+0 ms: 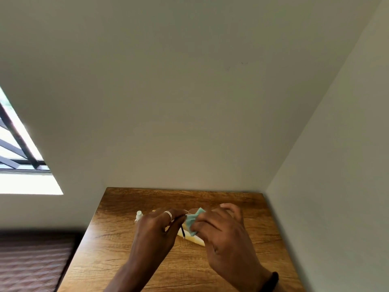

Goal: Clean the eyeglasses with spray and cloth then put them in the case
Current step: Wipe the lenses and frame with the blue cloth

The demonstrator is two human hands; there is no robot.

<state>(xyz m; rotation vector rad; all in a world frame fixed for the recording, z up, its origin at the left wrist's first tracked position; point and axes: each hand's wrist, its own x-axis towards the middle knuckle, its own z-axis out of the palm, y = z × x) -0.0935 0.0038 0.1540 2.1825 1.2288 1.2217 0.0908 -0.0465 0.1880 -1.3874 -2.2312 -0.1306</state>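
Observation:
Above the wooden table (pixel 117 249) my left hand (pixel 155 226), with a ring on one finger, pinches the eyeglasses (pixel 182 230); only a dark temple arm and a bit of thin frame show. My right hand (pixel 221 226) pinches a small teal cloth (pixel 192 222) against the glasses; the lens is hidden by the cloth and fingers. A small white spray bottle (pixel 139 216) stands on the table just left of my left hand. Under both hands lies a pale cream case (pixel 197 241), mostly hidden.
The table sits in a corner, with one wall (pixel 189 123) behind it and another (pixel 336 186) along its right side. A barred window (pixel 19 154) is at the left. A dark quilted surface (pixel 31 264) lies left of the table.

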